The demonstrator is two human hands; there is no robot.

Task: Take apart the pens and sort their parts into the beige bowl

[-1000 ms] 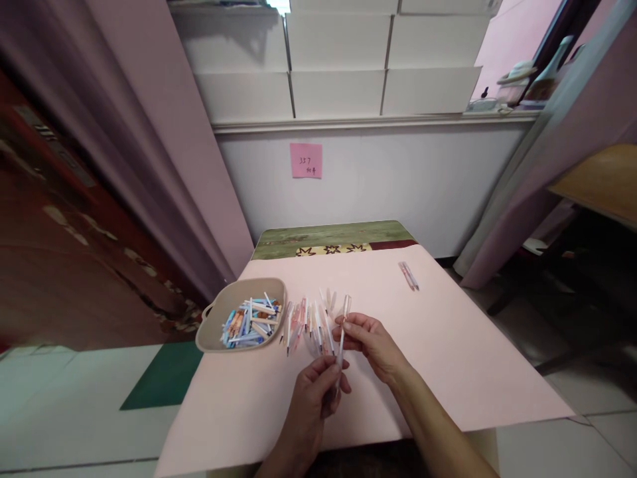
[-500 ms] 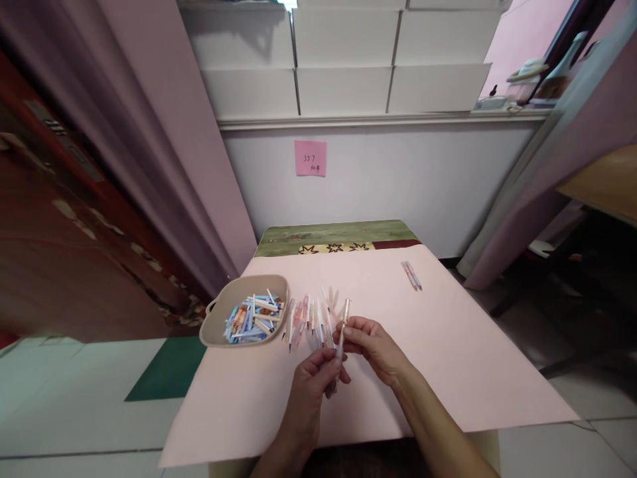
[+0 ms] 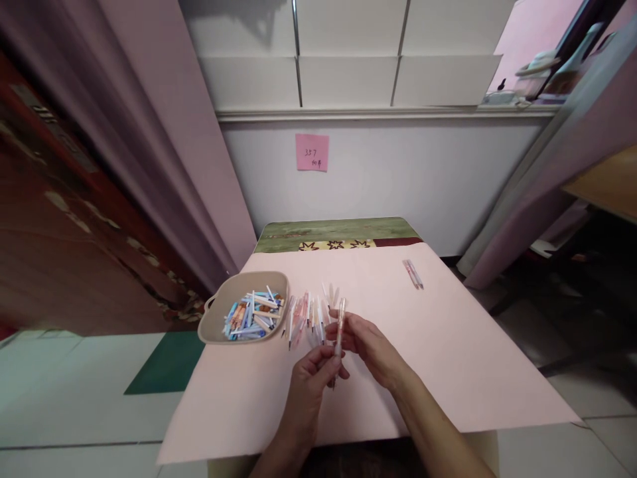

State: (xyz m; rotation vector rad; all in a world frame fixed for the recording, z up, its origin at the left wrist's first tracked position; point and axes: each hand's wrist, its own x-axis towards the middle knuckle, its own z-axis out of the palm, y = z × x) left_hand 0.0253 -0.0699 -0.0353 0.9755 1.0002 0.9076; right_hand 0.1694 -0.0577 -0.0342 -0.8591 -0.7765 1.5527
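My left hand (image 3: 316, 372) pinches the lower part of a slim clear pen (image 3: 341, 327) between thumb and fingers. The pen stands tilted above the table, its see-through end up and pinkish marks along its barrel. My right hand (image 3: 368, 345) is close around the upper barrel, with its fingers stretched out behind the pen and the thumb off it. Beyond the hands lies a loose group of pen parts (image 3: 301, 315), pink and clear barrels with white refills, partly hidden by my fingers.
A beige basket (image 3: 212, 325) holding many blue, white and orange pen parts stands at the left. Two pens (image 3: 413, 273) lie side by side at the right back of the pink-covered table (image 3: 448, 372). A pink note (image 3: 312, 153) is stuck on the wall.
The right fingers have loosened from the pen's barrel and now stretch behind it. The pen has shifted slightly left and stands a little more upright. The left hand keeps its pinch.
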